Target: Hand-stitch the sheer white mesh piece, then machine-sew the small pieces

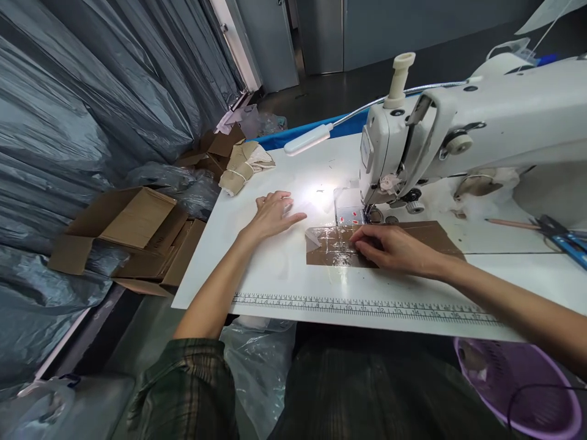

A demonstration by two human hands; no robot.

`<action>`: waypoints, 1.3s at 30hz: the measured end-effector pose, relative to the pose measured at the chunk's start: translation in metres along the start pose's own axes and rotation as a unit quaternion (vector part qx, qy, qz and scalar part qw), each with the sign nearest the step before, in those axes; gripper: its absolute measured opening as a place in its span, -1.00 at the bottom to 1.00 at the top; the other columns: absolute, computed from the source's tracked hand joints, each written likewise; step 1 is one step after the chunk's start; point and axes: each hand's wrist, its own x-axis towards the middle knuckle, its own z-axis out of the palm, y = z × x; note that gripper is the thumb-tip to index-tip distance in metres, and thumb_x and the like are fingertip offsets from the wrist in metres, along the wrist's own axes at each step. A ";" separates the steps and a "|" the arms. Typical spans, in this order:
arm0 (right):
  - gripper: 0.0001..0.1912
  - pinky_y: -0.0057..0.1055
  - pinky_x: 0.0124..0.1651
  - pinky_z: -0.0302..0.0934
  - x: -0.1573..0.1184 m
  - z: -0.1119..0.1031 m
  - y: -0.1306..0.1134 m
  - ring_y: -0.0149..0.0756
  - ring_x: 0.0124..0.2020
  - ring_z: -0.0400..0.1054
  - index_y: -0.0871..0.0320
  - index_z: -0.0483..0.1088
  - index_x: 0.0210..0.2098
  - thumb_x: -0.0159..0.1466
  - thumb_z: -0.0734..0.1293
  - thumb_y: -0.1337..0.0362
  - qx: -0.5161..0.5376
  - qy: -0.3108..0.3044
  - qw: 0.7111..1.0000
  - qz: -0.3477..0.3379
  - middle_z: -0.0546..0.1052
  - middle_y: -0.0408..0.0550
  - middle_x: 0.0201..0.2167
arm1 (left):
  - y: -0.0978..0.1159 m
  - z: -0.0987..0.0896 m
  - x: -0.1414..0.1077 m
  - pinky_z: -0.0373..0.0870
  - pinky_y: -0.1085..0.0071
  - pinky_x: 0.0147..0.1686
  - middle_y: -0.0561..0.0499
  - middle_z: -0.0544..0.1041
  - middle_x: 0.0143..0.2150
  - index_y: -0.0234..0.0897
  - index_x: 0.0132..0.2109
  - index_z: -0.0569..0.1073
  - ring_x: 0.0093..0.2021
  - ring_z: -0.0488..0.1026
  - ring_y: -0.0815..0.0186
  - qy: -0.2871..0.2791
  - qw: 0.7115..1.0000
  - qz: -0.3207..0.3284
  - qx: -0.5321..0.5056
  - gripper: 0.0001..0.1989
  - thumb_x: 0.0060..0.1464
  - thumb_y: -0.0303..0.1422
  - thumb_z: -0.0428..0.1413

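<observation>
A flat brown piece, perhaps cardboard (316, 255), lies on the white sewing table just in front of the sewing machine's needle area. Shiny clear tape or film (339, 244) covers its left half, and a small pale flap (313, 239) shows at its left end. My right hand (389, 247) rests over it, thumb and forefinger pinched together at the shiny part; what lies between them is too small to make out. My left hand (274, 215) is at the table left of the brown piece, fingers spread, holding nothing. The sewing machine (383, 153) stands behind my right hand.
A lamp (308, 139) lights the table. Rolled beige cloth (241, 171) lies at the far left corner, blue-handled cutters (566, 241) and a pencil (511, 224) at right. A printed ruler (348, 304) runs along the front edge. Cardboard boxes (137, 223) and a purple basket (545, 391) flank the table.
</observation>
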 end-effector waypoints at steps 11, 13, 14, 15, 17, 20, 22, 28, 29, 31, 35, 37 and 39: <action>-0.65 -0.03 -0.04 0.33 0.053 0.034 -0.018 0.00 -0.06 0.35 0.22 0.34 0.04 0.32 0.20 0.22 -0.048 0.172 0.974 -0.136 0.43 0.22 -0.06 | 0.021 0.001 0.022 0.46 0.39 -0.39 -0.05 0.62 -0.34 -0.24 -0.28 0.26 -0.44 0.56 0.30 -0.012 0.861 -0.107 -0.496 -0.62 0.02 -0.13 0.28; -0.61 0.03 0.06 0.27 0.070 0.039 -0.024 0.04 0.04 0.30 0.25 0.31 0.04 0.30 0.23 0.16 -0.016 0.197 0.974 -0.107 0.41 0.25 -0.03 | 0.024 0.002 0.023 0.47 0.41 -0.40 -0.06 0.63 -0.33 -0.27 -0.25 0.30 -0.43 0.58 0.30 0.011 0.842 -0.127 -0.524 -0.60 0.00 -0.12 0.30; -0.54 0.04 0.10 0.25 0.079 0.040 -0.026 0.07 0.09 0.27 0.27 0.28 0.07 0.27 0.26 0.10 0.019 0.216 0.973 -0.075 0.39 0.28 0.01 | 0.024 0.003 0.024 0.47 0.42 -0.40 -0.06 0.63 -0.32 -0.28 -0.23 0.33 -0.43 0.58 0.30 0.021 0.833 -0.130 -0.537 -0.60 0.00 -0.12 0.31; -0.45 0.03 0.12 0.23 0.087 0.041 -0.028 0.08 0.14 0.25 0.29 0.24 0.09 0.24 0.29 0.05 0.067 0.236 0.969 -0.032 0.36 0.32 0.07 | 0.024 0.003 0.025 0.47 0.43 -0.39 -0.07 0.63 -0.32 -0.30 -0.22 0.36 -0.43 0.58 0.31 0.028 0.823 -0.131 -0.552 -0.60 -0.01 -0.12 0.31; -0.33 -0.04 0.07 0.28 0.104 0.041 -0.030 0.06 0.13 0.29 0.29 0.19 0.12 0.19 0.34 -0.03 0.184 0.238 0.952 0.053 0.34 0.34 0.11 | 0.022 0.003 0.027 0.48 0.43 -0.38 -0.07 0.64 -0.31 -0.32 -0.20 0.41 -0.43 0.58 0.32 0.032 0.800 -0.124 -0.586 -0.59 -0.04 -0.13 0.33; -0.54 -0.21 -0.18 0.34 0.121 0.037 -0.028 -0.09 -0.19 0.44 0.23 0.33 -0.10 0.14 0.37 0.03 0.301 0.178 0.931 0.107 0.51 0.13 -0.20 | 0.017 0.001 0.029 0.51 0.38 -0.28 -0.07 0.64 -0.26 -0.32 -0.14 0.45 -0.32 0.61 0.26 0.040 0.775 -0.107 -0.622 -0.56 -0.10 -0.18 0.38; -0.76 -0.30 -0.29 0.29 0.127 0.036 -0.023 -0.21 -0.37 0.41 0.17 0.35 -0.32 0.12 0.36 0.14 0.321 0.196 0.923 0.085 0.48 -0.05 -0.42 | 0.011 -0.001 0.029 0.51 0.33 -0.15 -0.05 0.65 -0.24 -0.29 -0.09 0.46 -0.20 0.61 0.22 0.051 0.769 -0.096 -0.630 -0.52 -0.15 -0.26 0.41; -0.95 -0.32 -0.27 0.27 0.130 0.040 -0.007 -0.27 -0.32 0.35 0.12 0.37 -0.45 0.08 0.27 0.34 0.275 0.306 0.911 -0.033 0.42 -0.07 -0.33 | -0.016 -0.005 0.025 0.44 0.16 0.05 0.09 0.56 -0.54 -0.27 -0.21 0.54 -0.05 0.59 0.06 0.060 0.802 -0.080 -0.589 -0.61 -0.31 -0.43 0.39; -0.93 -0.30 -0.23 0.29 0.129 0.040 -0.006 -0.23 -0.25 0.37 0.12 0.39 -0.47 0.06 0.26 0.37 0.256 0.306 0.916 -0.047 0.41 -0.04 -0.30 | -0.020 -0.006 0.025 0.44 0.12 0.05 0.08 0.53 -0.57 -0.27 -0.27 0.54 -0.05 0.58 0.04 0.061 0.807 -0.069 -0.584 -0.67 -0.31 -0.44 0.36; -0.88 -0.22 -0.13 0.32 0.127 0.041 -0.004 -0.14 -0.12 0.37 0.11 0.39 -0.49 0.05 0.25 0.43 0.216 0.304 0.924 -0.081 0.39 0.00 -0.26 | -0.027 -0.010 0.024 0.44 0.04 0.04 0.05 0.52 -0.58 -0.25 -0.37 0.52 -0.06 0.58 0.01 0.059 0.807 -0.038 -0.586 -0.78 -0.29 -0.41 0.30; -0.84 -0.08 -0.01 0.33 0.120 0.040 -0.003 -0.10 -0.06 0.36 0.09 0.35 -0.47 0.11 0.25 0.49 0.156 0.311 0.923 -0.164 0.38 0.01 -0.21 | -0.030 -0.017 0.023 0.41 -0.04 0.07 -0.08 0.63 -0.11 -0.20 -0.31 0.50 0.09 0.50 0.02 0.071 0.806 -0.004 -0.588 -0.81 -0.13 -0.26 0.16; -0.83 -0.05 -0.01 0.33 0.117 0.039 -0.004 -0.12 -0.06 0.36 0.08 0.34 -0.44 0.16 0.24 0.48 0.139 0.315 0.917 -0.203 0.37 0.01 -0.17 | -0.026 -0.017 0.024 0.36 0.00 0.14 -0.07 0.53 0.14 -0.17 -0.17 0.53 0.21 0.40 0.05 0.070 0.832 -0.016 -0.551 -0.72 -0.02 -0.19 0.11; -0.82 -0.05 -0.02 0.34 0.114 0.039 -0.006 -0.13 -0.06 0.35 0.08 0.34 -0.41 0.20 0.23 0.48 0.123 0.320 0.909 -0.237 0.35 0.01 -0.15 | -0.021 -0.013 0.024 0.30 0.09 0.20 -0.05 0.48 0.20 -0.14 -0.06 0.54 0.27 0.34 0.07 0.056 0.858 -0.026 -0.510 -0.66 0.05 -0.14 0.12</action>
